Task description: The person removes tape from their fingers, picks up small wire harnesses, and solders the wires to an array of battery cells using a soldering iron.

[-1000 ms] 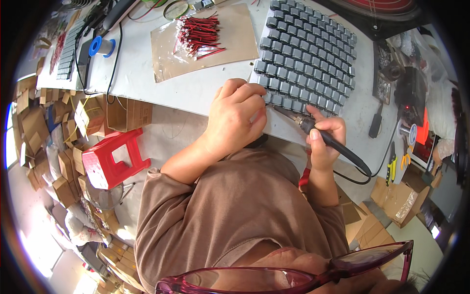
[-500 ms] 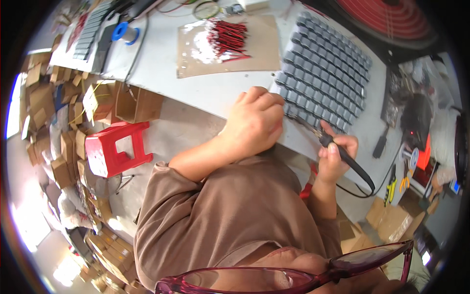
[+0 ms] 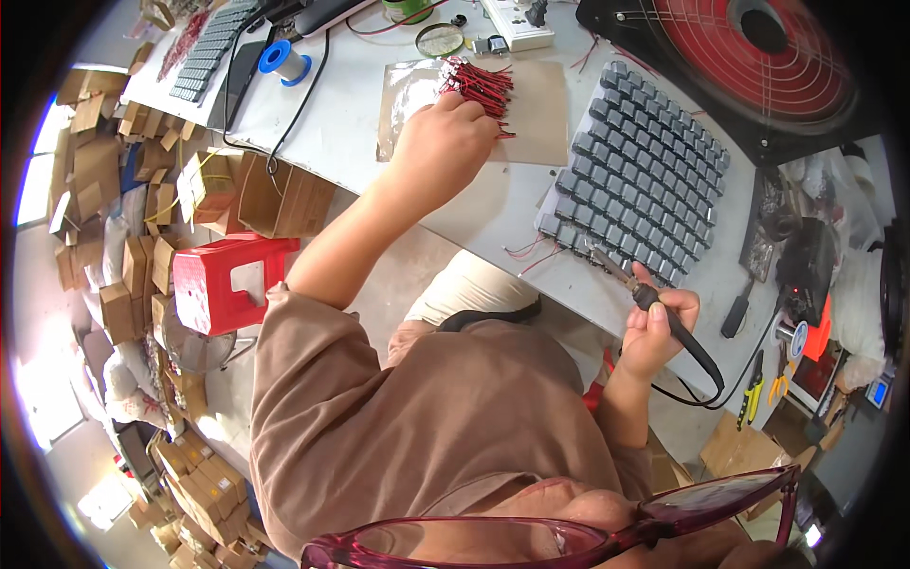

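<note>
- On the white surface, far side: the left hand reaches to a bundle of short red wires lying on a brown card sheet; its fingers curl down onto the bundle's near end, but whether they have closed on a wire cannot be told from above.
- Near edge: the right hand is clamped around the dark handle of a soldering iron, its tip resting at the lower edge of a grey tray of small block-shaped parts — thin red leads already stick out from that edge.
- Handling note, as a judgement: one wire is best pinched out by its end so the rest of the bundle stays put; the hot tip should be kept off the tray's blocks and clear of the iron's own black cord while the other hand is away.
- Containers: the grey tray holds rows of grey blocks, nearly full; a second, similar strip of blocks lies at the far left; a small round tin sits beyond the card, contents unclear.
- Surroundings: a blue spool, a red-grilled fan, and below the surface a red stool among cardboard boxes.
</note>
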Available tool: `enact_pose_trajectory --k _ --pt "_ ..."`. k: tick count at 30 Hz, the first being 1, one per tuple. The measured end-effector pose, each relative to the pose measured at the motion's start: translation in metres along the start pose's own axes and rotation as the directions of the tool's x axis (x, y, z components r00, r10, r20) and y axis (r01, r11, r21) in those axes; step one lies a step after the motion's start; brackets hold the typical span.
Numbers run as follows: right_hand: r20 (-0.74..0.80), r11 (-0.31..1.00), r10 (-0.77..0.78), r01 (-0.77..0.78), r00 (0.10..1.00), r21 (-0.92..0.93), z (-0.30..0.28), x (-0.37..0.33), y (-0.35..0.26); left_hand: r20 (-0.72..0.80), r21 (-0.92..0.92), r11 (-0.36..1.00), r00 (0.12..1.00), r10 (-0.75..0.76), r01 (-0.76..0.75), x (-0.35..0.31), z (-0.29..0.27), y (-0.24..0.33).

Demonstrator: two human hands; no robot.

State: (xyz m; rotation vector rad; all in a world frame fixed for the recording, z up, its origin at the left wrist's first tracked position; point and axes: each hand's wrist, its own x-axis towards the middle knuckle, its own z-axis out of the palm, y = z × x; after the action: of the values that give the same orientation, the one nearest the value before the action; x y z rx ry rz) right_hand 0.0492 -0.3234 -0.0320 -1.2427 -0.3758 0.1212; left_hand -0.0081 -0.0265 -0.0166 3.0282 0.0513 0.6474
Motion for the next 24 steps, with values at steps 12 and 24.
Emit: enact_pose_trajectory --k 12,24 --pt "0.029 1.0 -0.004 0.004 1.0 0.016 -0.004 0.0 0.001 0.127 -0.505 0.766 0.912 -0.39 0.398 0.018 -0.021 -0.004" --pt "-0.005 0.996 0.0 0.001 1.0 0.084 -0.003 0.002 -0.001 0.396 -0.759 0.411 0.858 -0.326 0.506 0.004 -0.031 0.057"
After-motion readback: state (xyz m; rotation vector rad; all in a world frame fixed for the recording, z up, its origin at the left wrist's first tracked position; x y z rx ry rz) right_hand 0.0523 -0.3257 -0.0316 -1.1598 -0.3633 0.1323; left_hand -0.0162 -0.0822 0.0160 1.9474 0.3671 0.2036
